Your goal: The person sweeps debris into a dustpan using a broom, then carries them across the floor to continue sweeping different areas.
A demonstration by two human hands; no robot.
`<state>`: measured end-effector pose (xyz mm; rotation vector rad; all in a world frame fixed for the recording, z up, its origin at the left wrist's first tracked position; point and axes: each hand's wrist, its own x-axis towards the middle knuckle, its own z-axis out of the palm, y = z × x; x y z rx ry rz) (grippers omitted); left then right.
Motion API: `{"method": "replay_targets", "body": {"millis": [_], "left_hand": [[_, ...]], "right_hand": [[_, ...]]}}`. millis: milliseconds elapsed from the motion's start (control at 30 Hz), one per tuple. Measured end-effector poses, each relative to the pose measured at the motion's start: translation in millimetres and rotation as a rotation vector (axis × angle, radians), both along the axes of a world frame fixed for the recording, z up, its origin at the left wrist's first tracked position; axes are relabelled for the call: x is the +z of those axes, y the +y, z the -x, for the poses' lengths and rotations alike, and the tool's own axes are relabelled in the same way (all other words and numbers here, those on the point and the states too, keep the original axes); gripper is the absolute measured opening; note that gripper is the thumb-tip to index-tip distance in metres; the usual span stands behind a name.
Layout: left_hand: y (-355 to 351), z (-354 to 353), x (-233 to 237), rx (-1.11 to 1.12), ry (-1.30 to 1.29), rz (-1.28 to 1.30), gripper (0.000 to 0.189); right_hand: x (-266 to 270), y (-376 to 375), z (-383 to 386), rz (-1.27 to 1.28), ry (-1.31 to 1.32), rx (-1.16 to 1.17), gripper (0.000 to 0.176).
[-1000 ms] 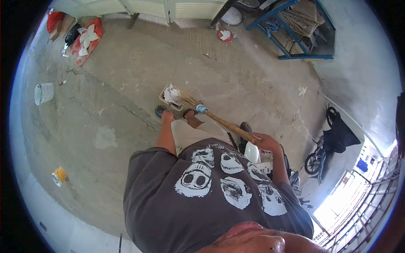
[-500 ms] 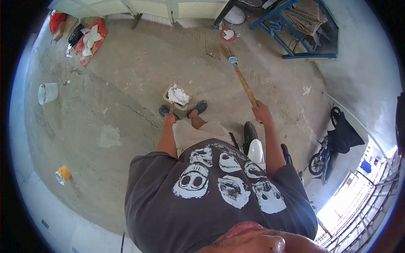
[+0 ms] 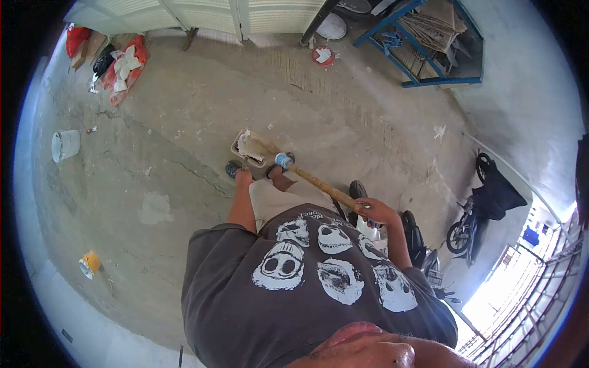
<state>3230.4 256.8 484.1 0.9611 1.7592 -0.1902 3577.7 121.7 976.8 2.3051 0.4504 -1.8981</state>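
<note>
My right hand (image 3: 375,212) is wrapped round the handle of a straw broom (image 3: 322,185). The broom slants up and left, its bristles over the dustpan (image 3: 234,146) in front of my feet. White debris (image 3: 245,147) lies in the dustpan, partly covered by the bristles. My left hand (image 3: 243,176) is closed on the dustpan's short handle at its near edge.
A white bucket (image 3: 65,145) and a yellow container (image 3: 90,264) stand at the left. Red bags (image 3: 126,70) lie at the upper left. A red dish (image 3: 323,56), a blue-framed rack (image 3: 442,81) and a motorbike (image 3: 467,227) are farther off.
The broom has swung left and down from the upper right of the floor to the dustpan. My right hand has moved down and slightly left with it. My left hand stays nearly in place.
</note>
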Motion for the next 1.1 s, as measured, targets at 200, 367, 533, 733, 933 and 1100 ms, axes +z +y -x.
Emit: {"method": "replay_targets", "body": {"millis": [200, 367, 533, 733, 933, 1100], "left_hand": [[33, -9, 48, -0.793, -0.055, 0.024, 0.048], [20, 3, 2, -0.426, -0.172, 0.054, 0.047], [3, 26, -29, -0.847, -0.11, -0.574, 0.049], [26, -4, 78, -0.37, 0.005, -0.134, 0.057], [45, -19, 122, -0.395, -0.035, 0.013, 0.059], [41, -22, 109, -0.349, -0.039, -0.042, 0.057]], "right_hand": [[15, -9, -62, -0.185, -0.367, -0.038, 0.044], [-44, 66, -139, -0.276, -0.684, 0.052, 0.032], [-149, 110, -201, -0.214, -0.9, 0.121, 0.031], [-184, 143, -211, -0.2, -0.979, 0.203, 0.031], [-244, 94, -205, -0.174, -0.814, 0.326, 0.037], [-201, 38, -128, -0.249, -0.755, 0.328, 0.041]]}}
